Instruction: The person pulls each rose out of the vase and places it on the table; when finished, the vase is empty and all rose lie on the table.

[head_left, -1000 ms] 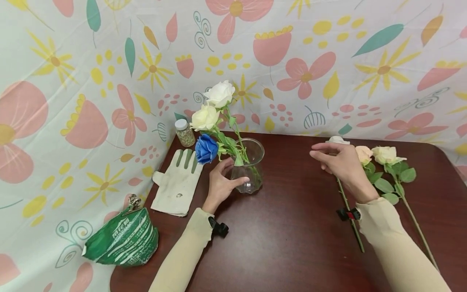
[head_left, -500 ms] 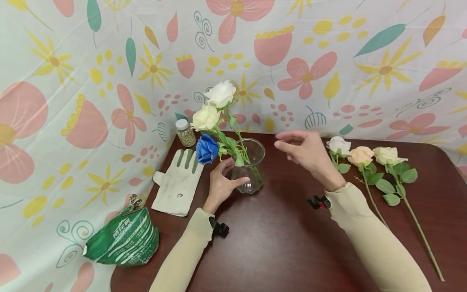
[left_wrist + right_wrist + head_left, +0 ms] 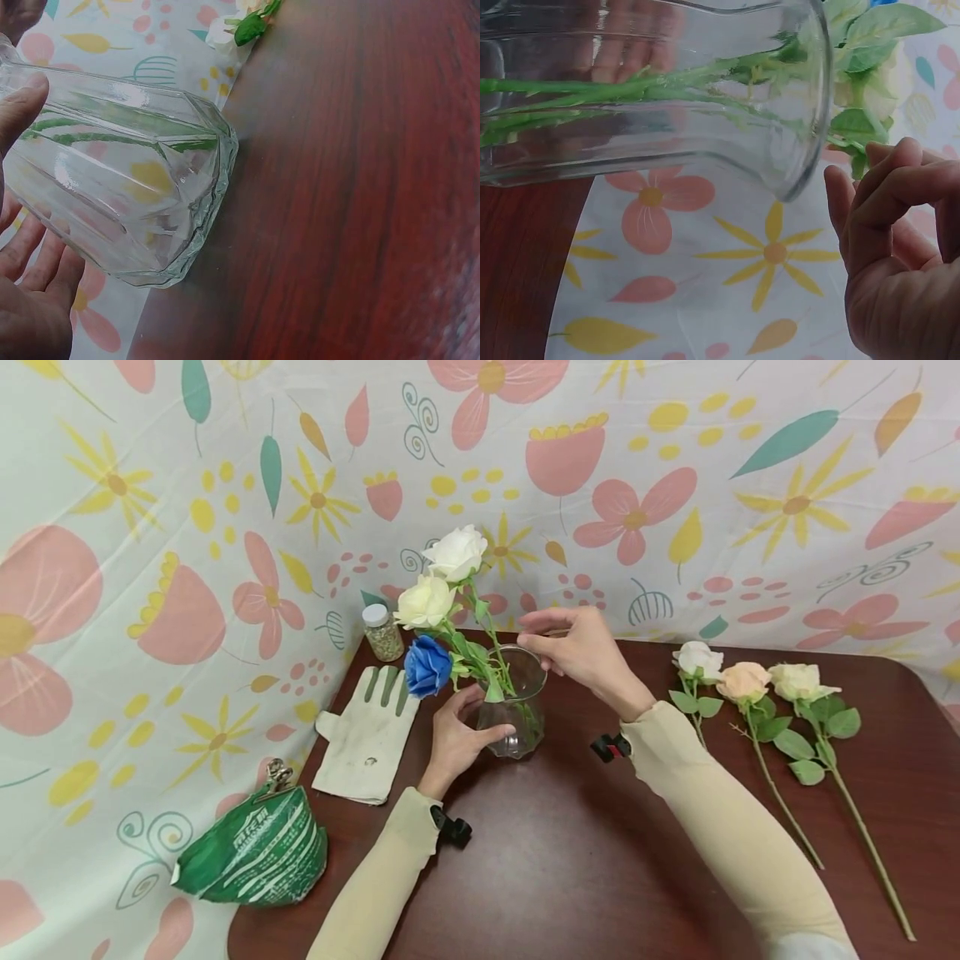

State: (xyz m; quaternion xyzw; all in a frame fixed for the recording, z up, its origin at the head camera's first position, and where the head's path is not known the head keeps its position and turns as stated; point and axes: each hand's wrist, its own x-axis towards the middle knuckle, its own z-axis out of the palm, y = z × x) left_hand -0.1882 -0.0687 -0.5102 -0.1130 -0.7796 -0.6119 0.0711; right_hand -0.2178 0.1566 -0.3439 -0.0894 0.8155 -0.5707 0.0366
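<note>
A clear glass vase (image 3: 517,727) stands on the table with a white rose (image 3: 456,552), a cream rose (image 3: 425,602) and a blue rose (image 3: 427,666) leaning left out of it. My left hand (image 3: 457,739) grips the vase from the left, thumb in front and fingers behind. In the left wrist view its thumb and fingers (image 3: 56,259) lie on opposite sides of the glass. My right hand (image 3: 581,652) is at the right of the vase's rim, fingers bent loosely with nothing held. The right wrist view shows its fingertips (image 3: 836,184) close to the rim and a leaf.
On the right lie a white rose (image 3: 697,660), a peach rose (image 3: 744,682) and another cream rose (image 3: 798,682). At left are a work glove (image 3: 367,743), a small jar (image 3: 382,635) and a green bag (image 3: 258,852) with a clip. A patterned cloth (image 3: 637,468) hangs behind.
My right hand has moved left from above the loose roses to the vase's rim, uncovering the white rose. My left hand has stayed on the vase.
</note>
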